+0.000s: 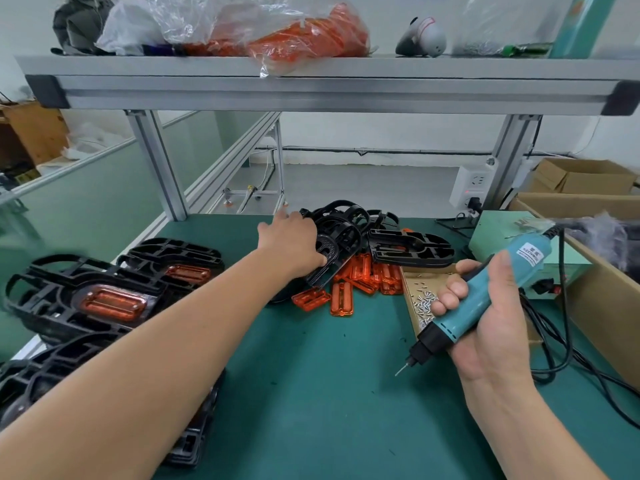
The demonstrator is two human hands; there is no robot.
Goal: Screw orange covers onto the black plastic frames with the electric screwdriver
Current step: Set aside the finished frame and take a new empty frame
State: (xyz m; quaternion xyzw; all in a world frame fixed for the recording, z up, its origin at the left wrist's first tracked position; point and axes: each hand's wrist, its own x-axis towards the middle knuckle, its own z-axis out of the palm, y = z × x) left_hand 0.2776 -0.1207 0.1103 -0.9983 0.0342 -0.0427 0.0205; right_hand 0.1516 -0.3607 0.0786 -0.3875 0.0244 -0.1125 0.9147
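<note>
Now, in the head view, the left hand (pixel 294 244) is reaching across the green work mat (pixel 311 393) to a heap of black plastic frames (pixel 349 220) at the back of the bench; it is lying palm-down on the nearest frame (pixel 329 261) with fingers spread and fairly straight and the thumb touching the frame's near rim, not closing round it. Loose orange covers (pixel 363 280) are lying just in front of and partly under that heap. The right hand (pixel 485 327) is gripping the electric screwdriver (pixel 485 296), fingers wrapping its teal body, the bit pointing down and to the left above the mat without touching it. Just beside it, a shallow cardboard tray (pixel 412 282) is holding small screws (pixel 424 303). At the left edge, frames with orange covers already fitted (pixel 107 299) are lying stacked. A black cable is running from the screwdriver toward a pale green power unit (pixel 498 233). Overhead, an aluminium shelf (pixel 311 81) is carrying a clear bag of orange parts (pixel 294 32).
</note>
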